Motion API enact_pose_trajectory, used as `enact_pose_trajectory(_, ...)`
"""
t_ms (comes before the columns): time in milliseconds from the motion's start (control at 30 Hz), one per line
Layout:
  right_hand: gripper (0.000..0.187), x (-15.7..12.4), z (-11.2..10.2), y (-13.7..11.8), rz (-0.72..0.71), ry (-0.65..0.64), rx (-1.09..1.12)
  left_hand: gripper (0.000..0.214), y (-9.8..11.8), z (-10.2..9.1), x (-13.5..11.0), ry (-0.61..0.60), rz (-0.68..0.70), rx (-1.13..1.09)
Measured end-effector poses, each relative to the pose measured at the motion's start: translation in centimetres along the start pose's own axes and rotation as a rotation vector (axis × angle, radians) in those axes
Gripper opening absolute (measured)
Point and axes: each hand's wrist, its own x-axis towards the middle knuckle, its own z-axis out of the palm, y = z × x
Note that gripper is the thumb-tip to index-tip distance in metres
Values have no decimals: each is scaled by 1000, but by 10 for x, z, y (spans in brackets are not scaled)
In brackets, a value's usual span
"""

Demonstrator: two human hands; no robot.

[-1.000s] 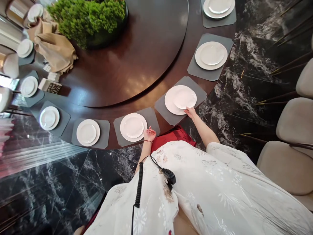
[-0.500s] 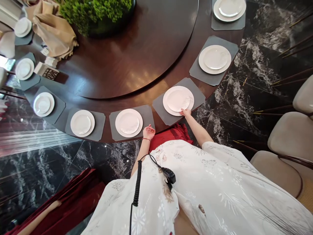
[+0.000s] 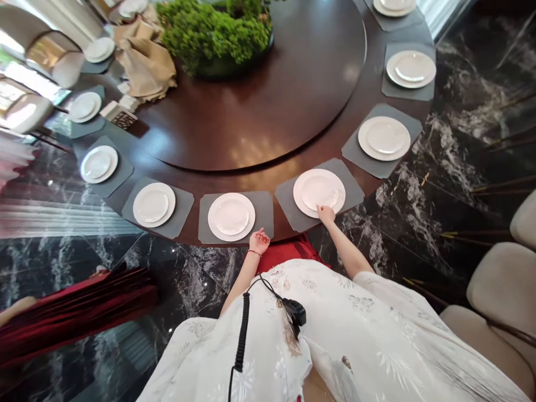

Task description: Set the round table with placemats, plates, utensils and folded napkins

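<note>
My right hand [image 3: 325, 214] reaches out to the place setting right of centre. Its bent fingers rest on the near rim of a large white plate [image 3: 305, 205], which carries a smaller white plate [image 3: 320, 192] in its middle. Both sit on a grey placemat [image 3: 352, 187]. My left hand [image 3: 259, 241] hovers palm up at the table's near edge with its fingers loosely curled and nothing in it. It is beside the neighbouring grey placemat [image 3: 264, 223], which bears another pair of stacked plates [image 3: 231, 216].
The big round dark wooden table [image 3: 234, 178] has a raised turntable [image 3: 272, 111] with a green plant [image 3: 218, 30] and beige napkins [image 3: 146, 64]. More plate settings ring the edge. Beige chairs [image 3: 498, 285] stand at right. A person in red [image 3: 75, 307] is at left on the black marble floor.
The small plate under my right hand has shifted from the right side of the large plate to its middle. My left hand has stayed by the table's edge. The view has swung.
</note>
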Motion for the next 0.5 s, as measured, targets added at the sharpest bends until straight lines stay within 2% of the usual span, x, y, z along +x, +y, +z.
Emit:
enact_pose_trajectory(100,34,1,23,-20,-183,-14,0,14,-6,-5,4,5,0,-42)
enact_pose_trajectory(167,28,6,41,-40,-266,-30,96,13,-10,-8,7,14,-2,-68)
enact_pose_trajectory(233,22,13,59,-69,-286,-99,261,14,-11,-12,11,29,-2,-95)
enact_pose_trajectory(333,19,28,80,-129,-143,-260,622,13,-6,-19,16,53,1,-135)
enact_pose_trajectory(400,28,39,92,-175,-3,-346,828,12,3,-23,18,69,13,-159)
enact_pose_trajectory(500,40,51,108,-243,83,-444,916,12,26,-31,18,74,64,-190)
